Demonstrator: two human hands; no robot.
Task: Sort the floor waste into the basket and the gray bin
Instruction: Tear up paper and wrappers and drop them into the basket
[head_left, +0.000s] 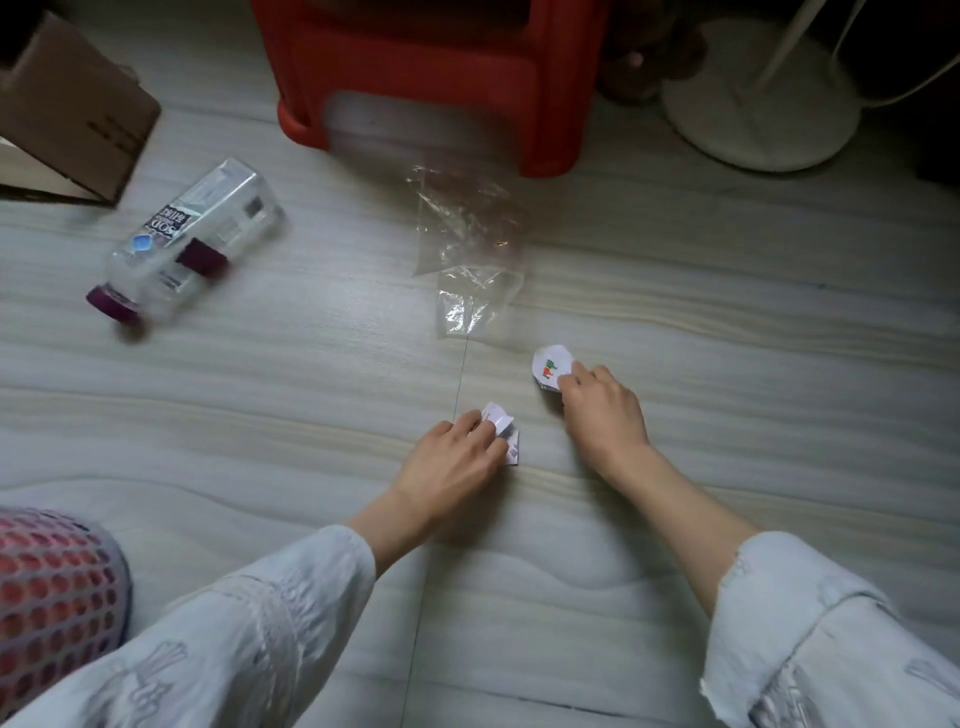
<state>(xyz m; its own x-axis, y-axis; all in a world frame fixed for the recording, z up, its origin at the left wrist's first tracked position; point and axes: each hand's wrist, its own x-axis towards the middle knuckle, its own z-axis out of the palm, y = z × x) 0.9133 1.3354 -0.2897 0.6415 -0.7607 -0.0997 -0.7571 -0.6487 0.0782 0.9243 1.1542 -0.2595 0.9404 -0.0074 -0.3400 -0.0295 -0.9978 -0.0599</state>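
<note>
My left hand (457, 457) pinches a crumpled white paper scrap (501, 426) that rests on the pale floor. Just to its right, my right hand (602, 410) has its fingers closed on a second white scrap with a red and green print (549, 365), also at floor level. Beyond them lies a crumpled clear plastic film (470, 244). A clear plastic bottle with a purple cap (187, 244) lies on its side at the left. The mesh basket (57, 587), pinkish inside, shows at the lower left edge. The gray bin is not in view.
A red plastic stool (431, 78) stands at the top centre. A brown cardboard box (72, 114) sits at the upper left. A white round fan base (758, 119) stands at the upper right.
</note>
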